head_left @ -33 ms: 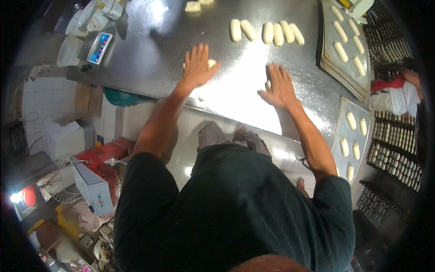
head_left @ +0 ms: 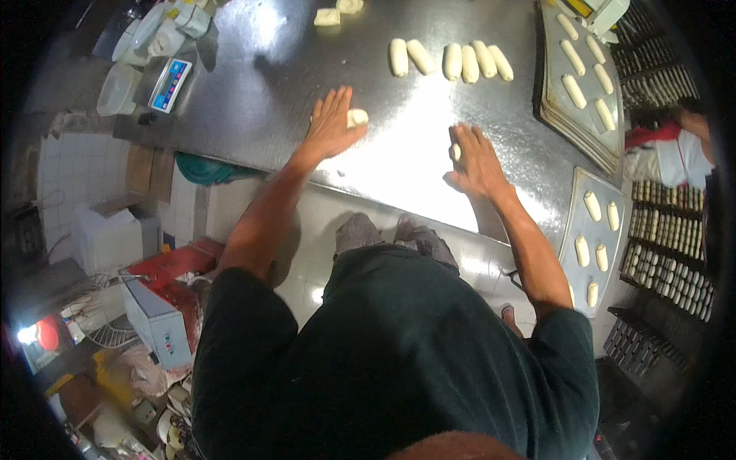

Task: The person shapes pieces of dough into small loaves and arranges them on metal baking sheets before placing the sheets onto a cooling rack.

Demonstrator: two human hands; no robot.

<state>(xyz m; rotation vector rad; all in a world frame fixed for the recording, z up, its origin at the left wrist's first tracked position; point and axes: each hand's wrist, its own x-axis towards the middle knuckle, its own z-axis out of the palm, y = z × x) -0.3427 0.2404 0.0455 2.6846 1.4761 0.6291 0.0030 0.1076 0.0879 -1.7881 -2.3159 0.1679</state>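
My left hand (head_left: 328, 124) lies flat, fingers stretched, on a pale dough piece (head_left: 356, 118) on the steel table (head_left: 238, 92). My right hand (head_left: 477, 162) is flat too, fingers extended, over a second dough piece (head_left: 456, 152) that is mostly hidden under it. Several plump dough rolls (head_left: 452, 63) lie in a row beyond my hands, and two squarer dough pieces (head_left: 326, 17) are at the far edge.
Stacked trays (head_left: 549, 103) with rolls stand at the right, another tray (head_left: 570, 261) nearer me. A scale (head_left: 165, 88) and tubs (head_left: 116, 90) sit at the left. A machine (head_left: 157, 322) is lower left. At the far right a person (head_left: 686, 153) is beside racks of rolls (head_left: 663, 276).
Both my hands have slid slightly back toward my body. More of the dough under my left hand shows. The whole view has also shifted a little.
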